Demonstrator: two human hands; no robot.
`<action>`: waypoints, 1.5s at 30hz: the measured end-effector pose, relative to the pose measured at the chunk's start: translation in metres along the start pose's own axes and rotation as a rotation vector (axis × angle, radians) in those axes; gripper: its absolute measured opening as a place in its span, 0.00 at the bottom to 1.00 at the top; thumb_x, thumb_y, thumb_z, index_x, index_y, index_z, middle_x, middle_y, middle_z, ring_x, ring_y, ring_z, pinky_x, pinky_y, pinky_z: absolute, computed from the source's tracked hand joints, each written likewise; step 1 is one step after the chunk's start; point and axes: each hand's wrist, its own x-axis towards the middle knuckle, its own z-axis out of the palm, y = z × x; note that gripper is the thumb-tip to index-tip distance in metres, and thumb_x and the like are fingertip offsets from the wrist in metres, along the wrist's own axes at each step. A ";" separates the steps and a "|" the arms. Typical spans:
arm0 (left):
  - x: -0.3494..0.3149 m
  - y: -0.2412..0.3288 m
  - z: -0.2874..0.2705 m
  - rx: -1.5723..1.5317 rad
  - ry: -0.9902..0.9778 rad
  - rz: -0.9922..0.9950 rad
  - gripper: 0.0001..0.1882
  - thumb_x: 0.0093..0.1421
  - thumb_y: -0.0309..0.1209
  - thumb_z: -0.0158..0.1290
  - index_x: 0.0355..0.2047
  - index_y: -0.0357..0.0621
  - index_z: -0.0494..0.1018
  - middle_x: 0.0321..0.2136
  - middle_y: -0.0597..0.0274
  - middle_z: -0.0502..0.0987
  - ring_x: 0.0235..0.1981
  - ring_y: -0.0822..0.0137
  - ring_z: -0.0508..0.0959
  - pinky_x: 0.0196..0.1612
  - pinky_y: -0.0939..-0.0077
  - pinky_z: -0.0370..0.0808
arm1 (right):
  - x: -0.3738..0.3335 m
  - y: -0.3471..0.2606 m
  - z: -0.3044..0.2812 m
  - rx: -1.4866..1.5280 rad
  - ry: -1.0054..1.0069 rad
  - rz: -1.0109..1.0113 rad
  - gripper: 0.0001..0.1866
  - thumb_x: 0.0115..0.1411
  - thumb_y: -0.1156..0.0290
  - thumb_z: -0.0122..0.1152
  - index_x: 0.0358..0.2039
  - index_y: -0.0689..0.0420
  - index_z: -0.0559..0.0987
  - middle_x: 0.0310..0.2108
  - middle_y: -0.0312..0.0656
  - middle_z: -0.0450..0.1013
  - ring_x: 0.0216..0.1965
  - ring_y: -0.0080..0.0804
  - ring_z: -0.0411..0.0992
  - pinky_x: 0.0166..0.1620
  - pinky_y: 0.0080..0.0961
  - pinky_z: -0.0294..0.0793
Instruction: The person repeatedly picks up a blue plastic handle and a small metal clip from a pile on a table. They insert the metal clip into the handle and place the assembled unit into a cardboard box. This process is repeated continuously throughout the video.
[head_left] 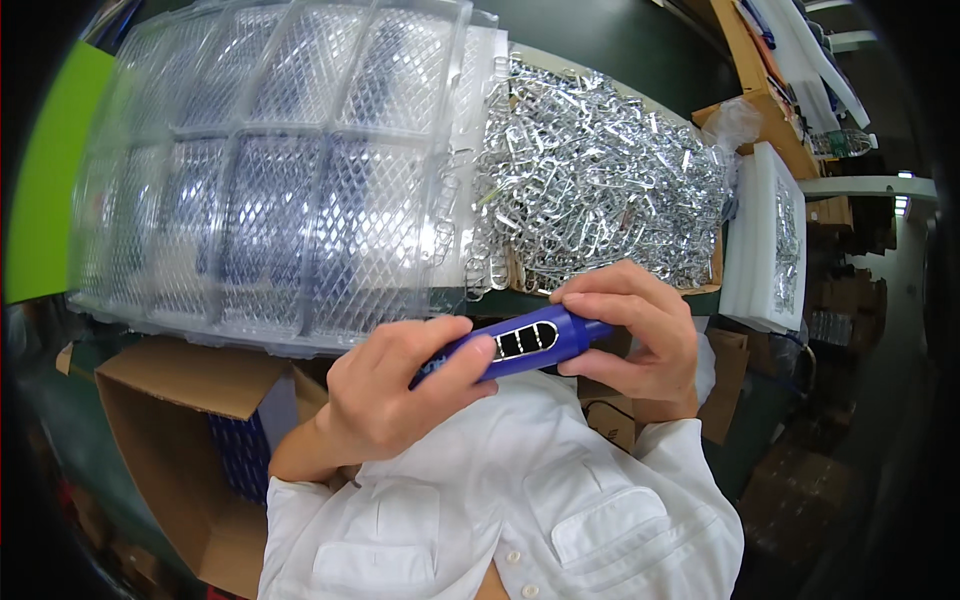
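Note:
Both my hands hold a blue cylindrical tool handle (pixel 568 331) with a long window showing black and silver segments; its exact kind I cannot tell. It lies slanted in front of my chest, its right end higher. My left hand (pixel 400 385) is closed around the wider left end, with the thumb against the window. The fingers and thumb of my right hand (pixel 640 340) pinch the narrower right end. Just beyond the hands lies a large heap of small shiny metal clips (pixel 600 180) in a shallow cardboard box.
Stacked clear plastic compartment trays (pixel 285 130) cover the left of the dark green table (pixel 625 30). Below them is an open cardboard box (pixel 190 375) with blue packages inside. At right are a white foam box (pixel 755 235), a wooden shelf (pixel 765 110) and a plastic bottle (pixel 843 143).

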 end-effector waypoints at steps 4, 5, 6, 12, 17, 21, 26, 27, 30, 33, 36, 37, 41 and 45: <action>0.003 -0.002 0.000 0.012 0.006 0.088 0.30 0.42 0.32 0.78 0.47 0.41 0.82 0.42 0.47 0.83 0.34 0.54 0.84 0.32 0.69 0.82 | 0.006 -0.005 -0.009 0.059 -0.053 0.037 0.27 0.49 0.70 0.83 0.50 0.63 0.84 0.46 0.50 0.81 0.42 0.42 0.82 0.44 0.32 0.81; 0.004 -0.003 -0.001 -0.018 -0.013 0.076 0.30 0.45 0.35 0.77 0.48 0.40 0.81 0.44 0.46 0.82 0.36 0.53 0.84 0.35 0.67 0.83 | 0.008 -0.004 -0.010 0.071 -0.055 0.063 0.27 0.49 0.70 0.83 0.50 0.63 0.84 0.46 0.50 0.81 0.42 0.43 0.82 0.45 0.32 0.81; 0.004 -0.006 -0.001 -0.046 -0.030 0.061 0.30 0.48 0.37 0.76 0.50 0.39 0.80 0.45 0.45 0.82 0.38 0.51 0.84 0.38 0.64 0.83 | 0.010 -0.003 -0.011 0.083 -0.060 0.088 0.26 0.50 0.71 0.83 0.49 0.63 0.84 0.47 0.50 0.81 0.43 0.43 0.82 0.46 0.32 0.81; 0.001 -0.015 -0.031 0.251 0.124 -0.009 0.32 0.67 0.53 0.59 0.57 0.36 0.74 0.53 0.42 0.79 0.52 0.45 0.80 0.56 0.46 0.77 | 0.045 0.030 -0.070 0.067 0.250 0.404 0.21 0.53 0.76 0.79 0.48 0.63 0.85 0.41 0.43 0.83 0.41 0.30 0.82 0.48 0.28 0.81; -0.040 -0.010 -0.072 0.517 -0.225 -0.051 0.33 0.63 0.55 0.62 0.55 0.39 0.77 0.59 0.49 0.78 0.61 0.44 0.76 0.67 0.36 0.67 | 0.126 0.143 -0.142 -0.350 0.620 0.397 0.28 0.58 0.56 0.76 0.51 0.66 0.85 0.40 0.45 0.85 0.41 0.28 0.82 0.47 0.24 0.79; -0.059 -0.026 -0.074 0.588 -0.317 -0.151 0.22 0.61 0.43 0.66 0.51 0.44 0.80 0.58 0.58 0.80 0.61 0.47 0.77 0.70 0.33 0.62 | 0.142 0.214 -0.154 -0.630 0.466 0.348 0.25 0.58 0.58 0.73 0.50 0.64 0.86 0.43 0.52 0.85 0.44 0.36 0.84 0.51 0.33 0.80; -0.064 -0.040 -0.059 0.591 -0.247 -0.169 0.18 0.58 0.31 0.66 0.50 0.46 0.82 0.58 0.60 0.81 0.62 0.50 0.77 0.70 0.32 0.60 | 0.098 0.158 -0.140 -0.512 0.128 0.497 0.15 0.60 0.67 0.71 0.45 0.60 0.88 0.41 0.44 0.86 0.40 0.29 0.82 0.47 0.29 0.80; -0.059 -0.041 -0.056 0.603 -0.237 -0.174 0.18 0.59 0.30 0.66 0.50 0.45 0.82 0.58 0.59 0.81 0.62 0.50 0.77 0.71 0.32 0.60 | 0.089 0.151 -0.135 -0.484 0.075 0.516 0.13 0.59 0.68 0.71 0.43 0.59 0.89 0.40 0.44 0.86 0.39 0.29 0.82 0.46 0.29 0.80; -0.040 -0.047 -0.050 0.638 -0.211 -0.174 0.18 0.59 0.29 0.66 0.51 0.45 0.82 0.58 0.59 0.81 0.62 0.50 0.77 0.71 0.33 0.59 | 0.073 0.136 -0.113 -0.560 0.030 0.544 0.16 0.59 0.62 0.70 0.44 0.57 0.89 0.37 0.48 0.85 0.39 0.41 0.85 0.47 0.35 0.81; -0.029 -0.044 -0.052 0.676 -0.184 -0.150 0.20 0.60 0.32 0.66 0.53 0.44 0.81 0.58 0.58 0.81 0.62 0.50 0.77 0.72 0.33 0.59 | 0.069 0.121 -0.092 -0.611 0.045 0.511 0.16 0.59 0.60 0.71 0.43 0.55 0.89 0.41 0.46 0.85 0.41 0.44 0.83 0.48 0.36 0.80; -0.047 -0.028 -0.078 0.652 -0.060 -0.096 0.13 0.68 0.28 0.59 0.52 0.41 0.79 0.53 0.51 0.82 0.53 0.50 0.81 0.67 0.37 0.67 | 0.062 0.117 -0.080 -0.669 0.088 0.499 0.15 0.59 0.59 0.71 0.41 0.55 0.89 0.45 0.45 0.83 0.44 0.47 0.82 0.51 0.38 0.79; -0.063 -0.020 -0.089 0.640 0.005 -0.092 0.12 0.69 0.26 0.58 0.51 0.39 0.79 0.51 0.49 0.83 0.50 0.50 0.83 0.65 0.39 0.71 | 0.065 0.115 -0.075 -0.666 0.106 0.494 0.15 0.60 0.59 0.71 0.41 0.55 0.89 0.45 0.45 0.83 0.44 0.47 0.81 0.51 0.38 0.79; -0.151 -0.001 -0.129 0.544 0.661 -0.194 0.10 0.72 0.24 0.53 0.50 0.34 0.77 0.41 0.49 0.82 0.35 0.59 0.81 0.46 0.57 0.82 | 0.064 0.121 -0.073 -0.600 0.098 0.323 0.13 0.60 0.66 0.74 0.43 0.58 0.87 0.46 0.47 0.82 0.46 0.46 0.81 0.53 0.38 0.78; -0.225 -0.008 -0.168 0.491 1.261 -0.597 0.11 0.73 0.24 0.52 0.52 0.31 0.75 0.38 0.54 0.81 0.29 0.69 0.77 0.34 0.76 0.79 | 0.064 0.133 -0.059 -0.839 -0.018 0.236 0.13 0.64 0.69 0.69 0.44 0.65 0.84 0.41 0.46 0.78 0.43 0.41 0.79 0.49 0.32 0.76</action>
